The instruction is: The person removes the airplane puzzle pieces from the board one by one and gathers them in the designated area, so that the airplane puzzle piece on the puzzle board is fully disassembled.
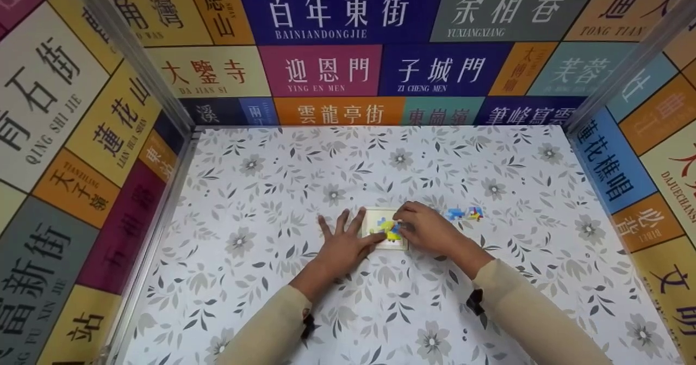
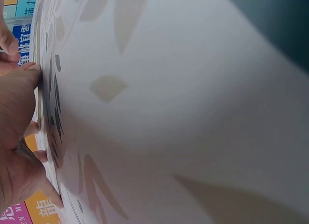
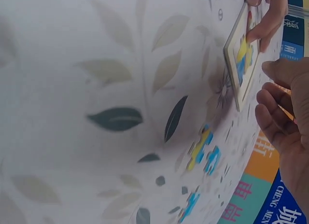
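A small pale wooden puzzle board [image 1: 376, 214] lies between the hands, with yellow and blue jigsaw pieces [image 1: 389, 227] set in its middle. My left hand [image 1: 341, 249] spreads its fingers along the board's left side, the thumb resting on the yellow pieces. Over the right edge of the board is my right hand [image 1: 427, 230], its fingers loosely bent. In the right wrist view, the thumb and fingers of that right hand [image 3: 292, 108] stand apart, and no piece shows between them. Some of its fingertips are hidden in the head view.
Right of the board lie loose jigsaw pieces, a blue one [image 1: 455, 213] and a multicoloured group [image 1: 476, 213]. A white tablecloth [image 1: 272, 191] with grey flowers and leaves covers the table. Panels with coloured signs [image 1: 331, 71] enclose the back and both sides.
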Demonstrator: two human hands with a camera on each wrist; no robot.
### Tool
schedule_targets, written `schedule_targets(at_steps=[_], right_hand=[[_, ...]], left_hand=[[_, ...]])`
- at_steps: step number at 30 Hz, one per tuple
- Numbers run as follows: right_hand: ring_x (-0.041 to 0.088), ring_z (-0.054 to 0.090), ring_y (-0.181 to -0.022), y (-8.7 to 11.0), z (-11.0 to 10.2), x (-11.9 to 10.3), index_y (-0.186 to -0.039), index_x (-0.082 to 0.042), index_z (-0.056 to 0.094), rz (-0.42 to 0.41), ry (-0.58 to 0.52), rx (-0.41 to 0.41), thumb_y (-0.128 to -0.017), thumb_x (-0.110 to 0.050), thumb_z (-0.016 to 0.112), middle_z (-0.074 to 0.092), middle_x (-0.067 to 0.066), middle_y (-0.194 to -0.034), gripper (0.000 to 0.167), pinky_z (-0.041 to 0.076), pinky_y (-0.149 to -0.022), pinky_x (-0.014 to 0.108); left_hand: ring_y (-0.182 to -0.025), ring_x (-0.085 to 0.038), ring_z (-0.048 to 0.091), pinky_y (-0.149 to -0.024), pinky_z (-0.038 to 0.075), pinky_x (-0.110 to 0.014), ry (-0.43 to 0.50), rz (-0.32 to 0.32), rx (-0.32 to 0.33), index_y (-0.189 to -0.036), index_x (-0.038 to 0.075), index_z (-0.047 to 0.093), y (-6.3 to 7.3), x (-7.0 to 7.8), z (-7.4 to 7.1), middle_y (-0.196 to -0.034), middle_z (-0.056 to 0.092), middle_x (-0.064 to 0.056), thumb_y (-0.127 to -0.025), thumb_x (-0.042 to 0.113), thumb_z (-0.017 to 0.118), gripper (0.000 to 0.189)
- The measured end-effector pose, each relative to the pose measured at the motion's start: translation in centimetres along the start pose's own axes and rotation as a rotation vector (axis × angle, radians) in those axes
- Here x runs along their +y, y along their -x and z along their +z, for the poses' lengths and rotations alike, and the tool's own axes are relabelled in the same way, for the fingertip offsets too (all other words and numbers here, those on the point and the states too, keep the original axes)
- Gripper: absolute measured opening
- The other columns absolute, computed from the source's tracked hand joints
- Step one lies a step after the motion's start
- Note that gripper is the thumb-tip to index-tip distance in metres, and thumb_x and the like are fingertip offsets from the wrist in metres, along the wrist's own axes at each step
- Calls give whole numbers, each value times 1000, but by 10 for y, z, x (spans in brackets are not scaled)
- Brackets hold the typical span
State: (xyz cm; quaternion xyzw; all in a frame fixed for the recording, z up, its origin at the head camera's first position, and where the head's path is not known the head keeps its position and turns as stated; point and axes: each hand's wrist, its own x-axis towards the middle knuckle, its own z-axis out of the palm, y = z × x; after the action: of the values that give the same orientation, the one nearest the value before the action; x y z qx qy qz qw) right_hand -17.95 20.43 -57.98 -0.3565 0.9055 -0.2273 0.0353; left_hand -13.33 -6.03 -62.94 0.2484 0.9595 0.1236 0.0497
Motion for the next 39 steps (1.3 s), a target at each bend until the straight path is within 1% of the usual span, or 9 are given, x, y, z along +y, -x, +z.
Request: schedule_targets(at_steps=[3,7,10,15,19,22,29,35,39], right_hand=[[34,72,-116,-7,2,-3,-129,-2,76,42,-25,-41,-105,-11,76,72,13,-127,26,60,-101,53],[33,73,-109,-13,7,-3,-135,-2,73,43,-66,-77,-104,-8,76,71,14,-126,32,62,-96,53],[33,74,-106,-17,10,-3,-138,-2,73,47,-104,-88,-102,-2,76,72,16,-124,36,62,-94,53],[37,75,-106,-23,14,-4,-139,-1,71,59,-136,-86,-98,8,73,73,19,-123,42,62,-94,56],[38,74,-106,-28,16,-7,-142,-1,69,60,-123,-106,-99,11,68,70,21,-123,44,62,-93,56],[38,71,-108,-31,17,-9,-142,-3,68,77,-93,-127,-100,12,66,68,20,-123,45,61,-93,55],[39,63,-117,-34,21,-12,-142,-7,67,134,-42,-155,-99,12,67,63,18,-128,47,56,-99,55],[37,66,-114,-33,22,-14,-142,-8,66,148,-47,-153,-99,13,68,62,17,-128,48,57,-98,54],[37,67,-109,-32,22,-14,-136,-8,68,131,-48,-127,-97,14,69,61,16,-125,45,58,-95,54]], left_hand=[[-163,-57,31,-110,20,-100,3,-4,3,-157,55,56,0,1,0,-183,30,-16,-118,51,45,41],[-163,-56,31,-110,20,-99,7,-4,-4,-157,55,56,-1,1,0,-183,29,-16,-117,51,45,42],[-163,-57,31,-110,20,-100,11,0,-1,-158,55,56,-1,2,-1,-183,29,-16,-118,51,45,42],[-161,-57,34,-108,20,-100,18,12,33,-157,53,58,-1,2,-1,-181,32,-18,-118,50,45,41],[-161,-57,35,-107,20,-101,20,11,52,-156,53,59,-2,3,1,-181,34,-19,-118,50,45,41],[-161,-57,34,-107,20,-101,21,5,46,-156,53,59,-2,3,1,-181,33,-18,-118,50,45,41],[-162,-56,33,-109,21,-100,6,-9,28,-157,55,57,-2,3,-1,-182,32,-17,-118,51,45,41],[-162,-56,34,-109,21,-100,10,-6,33,-157,55,56,-2,3,-2,-181,33,-17,-118,51,45,41],[-162,-56,34,-109,21,-100,4,-5,33,-158,56,56,-1,3,-1,-181,32,-17,-118,51,46,42]])
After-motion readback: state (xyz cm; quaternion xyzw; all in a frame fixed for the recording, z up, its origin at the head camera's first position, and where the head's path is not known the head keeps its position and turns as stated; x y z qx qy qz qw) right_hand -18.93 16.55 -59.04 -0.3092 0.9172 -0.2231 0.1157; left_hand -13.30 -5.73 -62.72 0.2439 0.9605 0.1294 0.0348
